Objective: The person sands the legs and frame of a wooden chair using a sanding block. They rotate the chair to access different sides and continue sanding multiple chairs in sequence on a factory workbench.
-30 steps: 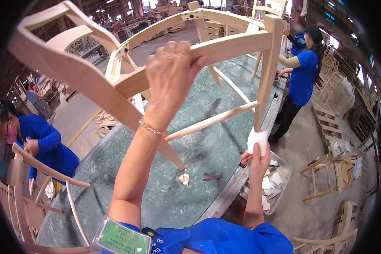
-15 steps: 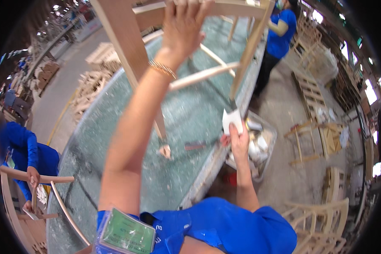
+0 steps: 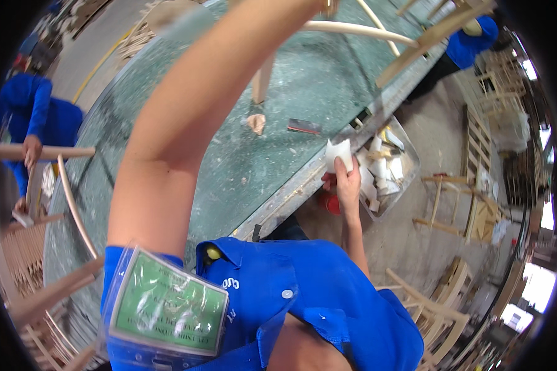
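My right hand [image 3: 348, 180] grips a small white sheet [image 3: 338, 153], curled and paper-like, beside the table's near edge. Its thumb presses on the sheet's face. My left arm [image 3: 179, 93] stretches up across the picture; its hand lies beyond the upper edge, with only the wrist and a bracelet showing. A pale wooden chair frame [image 3: 362, 28] stands on the green tabletop [image 3: 241, 179], partly cut off at the top. One leg [image 3: 263, 80] comes down near a crumpled tan scrap [image 3: 256, 123]. A dark flat block [image 3: 304, 126] rests on the table.
Right of the table sits a clear bin [image 3: 408, 139] of white and tan scraps, with a red container [image 3: 332, 203] beside it. On the left a co-worker [image 3: 40, 117] handles another chair [image 3: 40, 151]. Another person [image 3: 470, 43] stands far right. Wooden frames [image 3: 442, 204] occupy the right-hand floor.
The chair and my left hand have shifted upward in the view, taking the hand out of sight. My right hand, still with the white sheet, has drawn back slightly from the chair leg.
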`<state>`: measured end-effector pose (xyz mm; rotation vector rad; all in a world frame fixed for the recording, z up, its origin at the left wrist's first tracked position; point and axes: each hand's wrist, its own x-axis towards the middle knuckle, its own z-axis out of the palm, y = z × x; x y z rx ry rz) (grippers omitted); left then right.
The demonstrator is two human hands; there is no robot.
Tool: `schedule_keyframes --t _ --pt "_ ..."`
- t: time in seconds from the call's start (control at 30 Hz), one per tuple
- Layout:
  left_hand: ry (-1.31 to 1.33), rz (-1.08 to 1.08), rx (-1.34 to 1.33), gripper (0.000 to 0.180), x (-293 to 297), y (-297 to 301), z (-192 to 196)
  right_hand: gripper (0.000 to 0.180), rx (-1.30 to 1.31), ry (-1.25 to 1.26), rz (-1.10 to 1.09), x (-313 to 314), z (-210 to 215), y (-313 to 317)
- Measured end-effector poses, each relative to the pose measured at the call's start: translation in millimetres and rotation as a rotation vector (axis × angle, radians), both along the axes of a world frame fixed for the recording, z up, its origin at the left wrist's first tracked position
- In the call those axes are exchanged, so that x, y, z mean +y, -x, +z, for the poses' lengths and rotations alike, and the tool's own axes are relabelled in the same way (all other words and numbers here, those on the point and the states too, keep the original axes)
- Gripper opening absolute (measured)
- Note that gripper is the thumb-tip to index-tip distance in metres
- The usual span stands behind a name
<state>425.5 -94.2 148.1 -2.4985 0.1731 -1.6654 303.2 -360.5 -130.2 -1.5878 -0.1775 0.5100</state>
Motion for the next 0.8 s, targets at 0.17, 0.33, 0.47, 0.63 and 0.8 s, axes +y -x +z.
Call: schedule_keyframes --t 0.17,0.33,0.47,0.63,0.8 --pt "0.528 -0.297 0.601 0.064 -2 116 -75 0.033 0.215 0.166 0.256 3 -39 31" --pt "1.017 -0.237 0.949 0.050 -8 292 -250 0.034 0.101 0.439 0.640 18 -78 35" --pt "1.850 -0.191 0.865 0.043 -66 438 -343 0.037 -0.137 0.652 1.099 8 -86 2" --pt "2.410 -0.034 0.291 0.038 -135 523 -358 0.048 -0.693 1.127 1.082 24 -83 -30" --pt "2.169 -0.109 -0.008 0.035 -148 508 -262 0.059 -0.890 0.858 0.633 47 -91 -76"
